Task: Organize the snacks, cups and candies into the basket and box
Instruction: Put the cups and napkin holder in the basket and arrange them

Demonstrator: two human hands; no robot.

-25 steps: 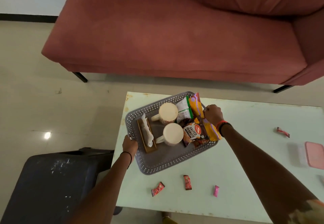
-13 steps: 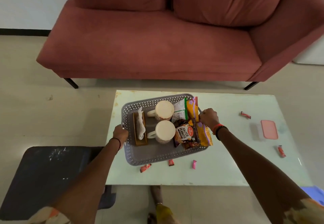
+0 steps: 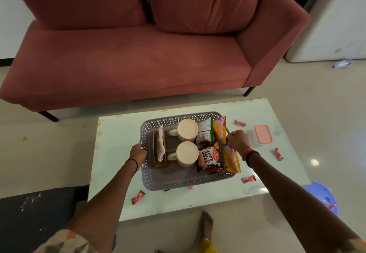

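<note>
1. My left hand (image 3: 138,153) is curled round the basket (image 3: 178,183) rim on its side. My right hand (image 3: 237,141) is clenched on the opposite rim, against the orange packet (image 3: 230,159) (fingertips hidden under the knuckles).
2. Between my hands sit two cups (image 3: 187,129) and the peanut packet (image 3: 210,156). I judge the two-sided hold keeps them level.
3. Candies (image 3: 138,197) lie loose on the table (image 3: 118,134) outside both hands. The box (image 3: 262,134) sits just beyond my right hand, likely for them.

black wristband (image 3: 134,163) at left hand (image 3: 138,152), orange and black ones (image 3: 250,153) at right hand (image 3: 238,140), patterned sleeves (image 3: 66,243)
</note>
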